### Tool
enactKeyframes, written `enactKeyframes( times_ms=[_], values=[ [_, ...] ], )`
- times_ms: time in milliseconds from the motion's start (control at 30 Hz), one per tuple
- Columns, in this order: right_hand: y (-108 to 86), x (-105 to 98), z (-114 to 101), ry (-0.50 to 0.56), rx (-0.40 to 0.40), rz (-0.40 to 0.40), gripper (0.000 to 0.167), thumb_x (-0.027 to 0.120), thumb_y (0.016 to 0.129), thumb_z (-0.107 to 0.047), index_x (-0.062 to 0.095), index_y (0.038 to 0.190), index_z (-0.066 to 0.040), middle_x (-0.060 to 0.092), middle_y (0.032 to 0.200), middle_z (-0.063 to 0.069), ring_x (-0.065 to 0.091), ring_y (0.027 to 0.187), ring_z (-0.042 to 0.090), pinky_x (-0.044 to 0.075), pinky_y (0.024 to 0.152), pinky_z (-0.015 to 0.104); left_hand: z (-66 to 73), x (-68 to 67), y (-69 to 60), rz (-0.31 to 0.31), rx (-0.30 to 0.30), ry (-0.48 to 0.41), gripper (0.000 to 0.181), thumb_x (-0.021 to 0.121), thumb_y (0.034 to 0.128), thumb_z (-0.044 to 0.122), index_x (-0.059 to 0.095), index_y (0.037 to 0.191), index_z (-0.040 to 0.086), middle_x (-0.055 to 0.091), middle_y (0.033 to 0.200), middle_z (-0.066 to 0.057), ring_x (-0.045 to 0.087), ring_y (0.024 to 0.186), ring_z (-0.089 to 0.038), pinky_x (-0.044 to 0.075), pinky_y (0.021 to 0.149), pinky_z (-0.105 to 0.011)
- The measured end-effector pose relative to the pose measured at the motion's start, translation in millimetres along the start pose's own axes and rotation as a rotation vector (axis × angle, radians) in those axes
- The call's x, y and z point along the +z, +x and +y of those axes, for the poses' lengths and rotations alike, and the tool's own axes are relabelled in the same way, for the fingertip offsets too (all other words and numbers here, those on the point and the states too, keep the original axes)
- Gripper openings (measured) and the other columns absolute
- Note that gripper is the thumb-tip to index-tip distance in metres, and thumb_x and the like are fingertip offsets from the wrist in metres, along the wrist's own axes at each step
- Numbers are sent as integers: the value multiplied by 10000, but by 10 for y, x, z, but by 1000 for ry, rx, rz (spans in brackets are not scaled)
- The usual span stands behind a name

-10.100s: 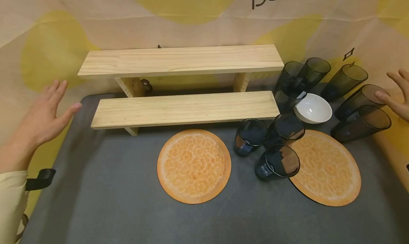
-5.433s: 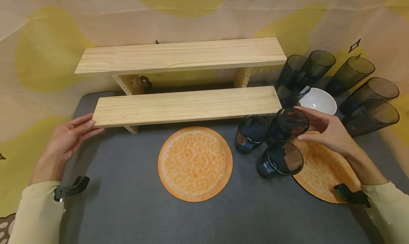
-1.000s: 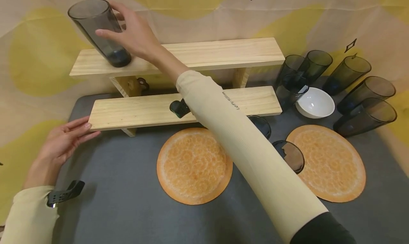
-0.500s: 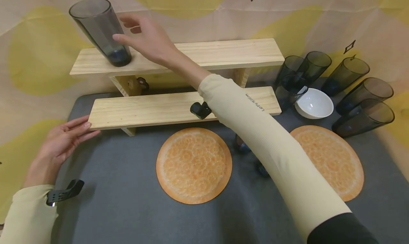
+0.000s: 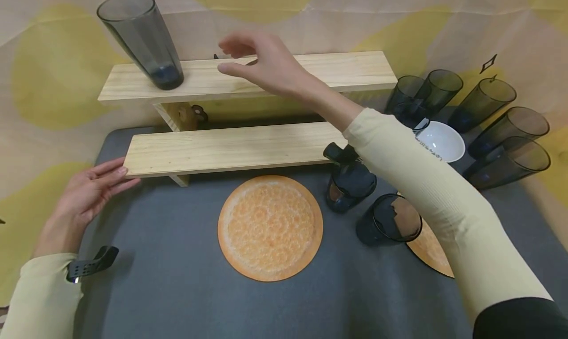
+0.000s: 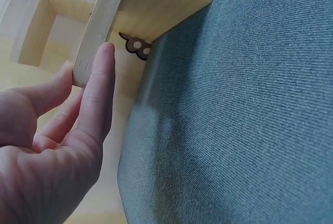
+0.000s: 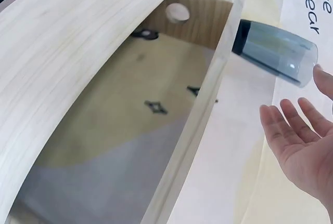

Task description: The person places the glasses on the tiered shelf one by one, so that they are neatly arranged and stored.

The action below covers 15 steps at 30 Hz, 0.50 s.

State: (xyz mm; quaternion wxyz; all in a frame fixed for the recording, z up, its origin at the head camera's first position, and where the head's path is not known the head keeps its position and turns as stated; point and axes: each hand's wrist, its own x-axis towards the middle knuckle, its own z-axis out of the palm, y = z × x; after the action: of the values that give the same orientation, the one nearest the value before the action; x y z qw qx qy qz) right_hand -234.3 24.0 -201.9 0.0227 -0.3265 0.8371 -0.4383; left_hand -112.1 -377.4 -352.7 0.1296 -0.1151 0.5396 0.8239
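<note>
Glasses (image 5: 388, 220) run from near to far. The front glass (image 5: 374, 228) stands upright on the bench (image 5: 177, 289); behind it, to its left, is a second glass (image 5: 348, 188), near the orange mat (image 5: 270, 228). The right sleeve (image 5: 443, 206) crosses over this area, and its strap (image 5: 339, 154) overlaps the second glass in the head view; I cannot tell the clearance, so the wrist is best carried high here.

Farther in, the left hand (image 5: 95, 191) pinches the left end of the lower shelf (image 5: 222, 151); a light, steady hold should do, with no lifting or tugging.

Beyond, the right hand (image 5: 262, 62) is in the air by the upper shelf (image 5: 310, 72), thumb and fingers parted, holding nothing, well apart from the placed glass (image 5: 146, 45). That glass stands upright towards the shelf's left end. Release looks complete; the fingers should keep clear of its rim and wall.

At far right, other glasses (image 5: 485, 102) surround a bowl (image 5: 445, 141), before the wall cloth (image 5: 337, 28).
</note>
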Motion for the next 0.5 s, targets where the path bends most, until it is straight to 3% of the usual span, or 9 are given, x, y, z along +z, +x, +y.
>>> enactKeyframes(
  times_ms=[233,500],
  values=[
    [-341,-209,169,-95,-26,1,472,688,932,-318,581,1336,-97,597,1324,0,526,1200,52,482,995,213,-30,-32,-16,-8,18,-52,306,516,953,-110,731,1092,58,724,1053,-91,713,945,-244,586,830,-405],
    [-702,-485,372,-127,-20,25,429,682,943,-223,590,1319,-38,603,1326,57,541,1235,139,481,1036,314,-26,-29,-16,16,12,-37,298,534,949,-98,732,1089,76,725,1051,-78,713,949,-234,585,834,-403]
  ],
)
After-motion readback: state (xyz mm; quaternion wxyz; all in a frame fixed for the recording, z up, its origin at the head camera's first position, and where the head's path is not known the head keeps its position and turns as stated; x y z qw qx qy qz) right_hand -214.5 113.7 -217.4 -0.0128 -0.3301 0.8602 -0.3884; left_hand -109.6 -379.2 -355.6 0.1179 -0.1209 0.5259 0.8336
